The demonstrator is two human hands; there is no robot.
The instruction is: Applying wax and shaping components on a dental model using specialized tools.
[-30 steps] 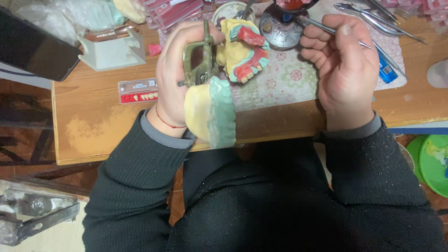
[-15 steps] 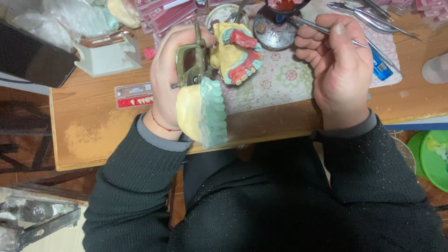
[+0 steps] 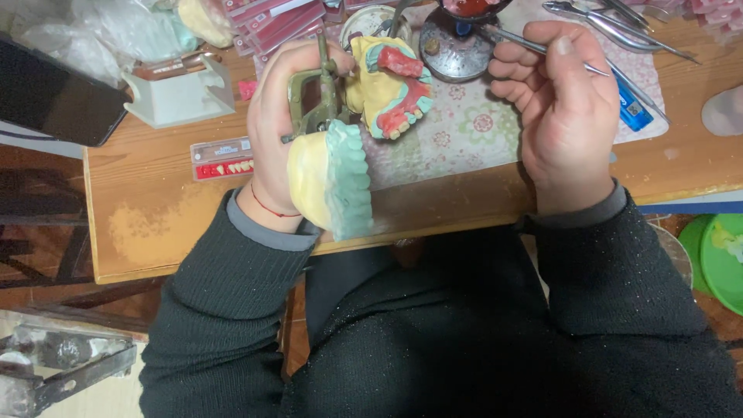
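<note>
My left hand (image 3: 280, 124) grips a green metal dental articulator (image 3: 313, 97) opened wide. Its lower yellow and green plaster cast (image 3: 334, 182) points toward me. The upper cast (image 3: 387, 85) carries red wax and a row of teeth. My right hand (image 3: 561, 108) holds a thin metal instrument (image 3: 534, 48) whose tip reaches toward a small round dish of red wax (image 3: 457, 39) at the table's far edge. The two hands are apart, with a floral cloth (image 3: 464, 124) between them.
A wooden table (image 3: 155, 217) holds a card of artificial teeth (image 3: 223, 159), a white block holder (image 3: 179, 93), a dark phone (image 3: 54, 93), pliers and metal tools (image 3: 619, 23) and a blue lighter (image 3: 631, 104). A green bowl (image 3: 724, 255) sits low right.
The view has shifted a little. My left hand keeps the articulator steady while my right hand stays near the wax dish with the instrument.
</note>
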